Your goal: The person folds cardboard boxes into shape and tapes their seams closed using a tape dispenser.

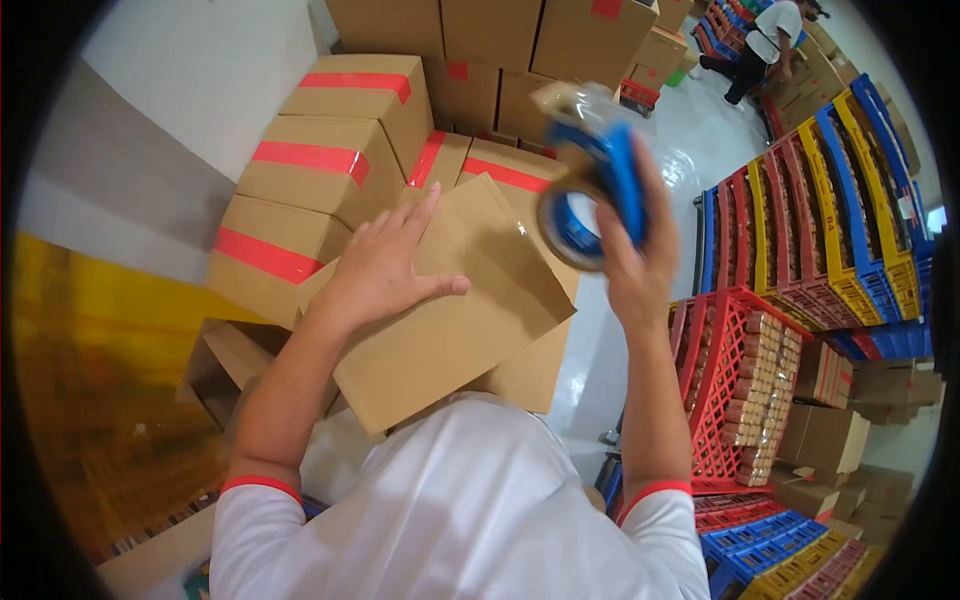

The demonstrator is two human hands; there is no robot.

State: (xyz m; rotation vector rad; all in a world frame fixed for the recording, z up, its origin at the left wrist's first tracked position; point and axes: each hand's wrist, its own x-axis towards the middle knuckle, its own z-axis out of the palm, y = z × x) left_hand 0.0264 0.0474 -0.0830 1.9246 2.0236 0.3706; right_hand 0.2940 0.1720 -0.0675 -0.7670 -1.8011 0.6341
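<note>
My left hand [395, 255] lies flat with its fingers spread on a plain brown cardboard box [460, 300], which sits tilted in front of my body. To the right of the box and raised above it, my right hand [637, 240] is wrapped round a blue tape dispenser [600, 180]. The dispenser is smeared by motion, and a roll of tape shows at its lower end. Under the plain box, part of another cardboard surface [535, 370] is visible.
Boxes sealed with red tape [310, 165] are stacked ahead and left. An open box [235, 355] stands at lower left, beside a yellow sheet [110, 370]. Colored crates [820, 210] and a red crate [715, 400] line the right. A person [770, 45] stands far back right.
</note>
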